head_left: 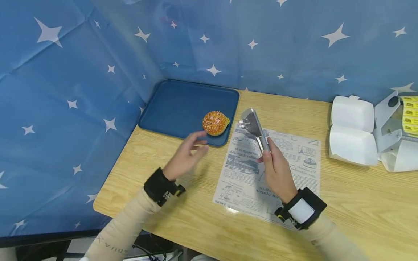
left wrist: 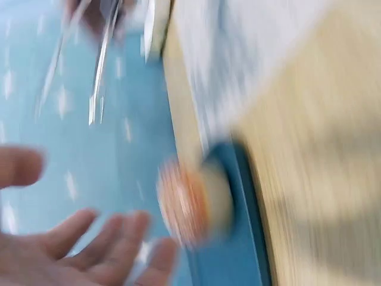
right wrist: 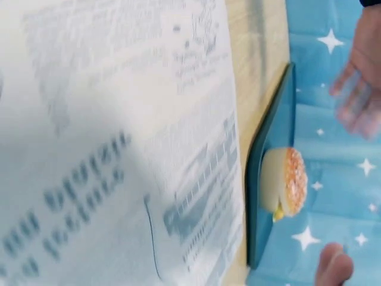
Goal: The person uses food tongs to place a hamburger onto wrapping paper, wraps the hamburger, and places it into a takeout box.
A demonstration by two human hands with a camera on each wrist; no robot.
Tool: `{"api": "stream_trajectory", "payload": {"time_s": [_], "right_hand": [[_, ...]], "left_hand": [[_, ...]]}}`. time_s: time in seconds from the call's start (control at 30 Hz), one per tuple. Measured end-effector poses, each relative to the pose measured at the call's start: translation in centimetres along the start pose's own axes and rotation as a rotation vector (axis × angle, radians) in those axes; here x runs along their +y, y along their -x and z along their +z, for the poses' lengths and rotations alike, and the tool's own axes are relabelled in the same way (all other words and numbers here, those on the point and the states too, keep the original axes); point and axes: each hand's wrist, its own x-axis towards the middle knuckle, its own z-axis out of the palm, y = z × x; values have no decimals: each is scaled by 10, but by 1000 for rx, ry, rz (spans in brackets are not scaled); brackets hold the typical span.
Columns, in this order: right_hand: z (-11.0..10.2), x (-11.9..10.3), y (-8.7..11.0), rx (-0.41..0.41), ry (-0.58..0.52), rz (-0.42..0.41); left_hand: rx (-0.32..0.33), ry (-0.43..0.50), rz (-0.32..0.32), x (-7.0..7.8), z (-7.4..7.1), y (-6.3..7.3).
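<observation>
Holding metal tongs [head_left: 254,125] in the right grip [head_left: 277,168], pinched at the handle between thumb and fingers. Pointing them away from the body with arms parted, above the far left part of a printed paper sheet [head_left: 243,181] on the table [head_left: 130,159]. Visible in the near right corner of a blue tray [head_left: 176,105]: a seed-topped bun [head_left: 214,122], with a bit of yellow at its right side. Just beside it on the near left, with thumb and fingers spread: the left grip [head_left: 186,156]. Raised above the level of the tray, with a gap between fingers and bun in the right wrist view. Off to the bun's right, past the tray's rim: the tips of the tongs. Well to the right on the table, beyond the right grip: an open white box [head_left: 352,141].
</observation>
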Motion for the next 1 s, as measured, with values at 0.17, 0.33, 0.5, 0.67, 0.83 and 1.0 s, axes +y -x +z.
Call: {"api": "stream_trajectory", "payload": {"time_s": [0.17,0.33,0.5,0.67,0.83,1.0], "right_hand": [[-7,-1,-13,-105,100,-6],[-8,-3,-30,-192,154,-7],[-6,-8,-54,-299,232,25],[-3,-9,-84,-377,272,37],[2,-8,-106,-446,286,89],[12,-5,-116,-526,301,125]], "left_hand": [[11,-391,-229,-57,-78,-12],[-50,-603,-405,-101,-112,-21],[-160,-617,-524,-110,-119,-24],[-189,-658,-546,-111,-120,-25],[-190,-674,-543,-112,-119,-27],[-184,-678,-566,-112,-119,-28]]}}
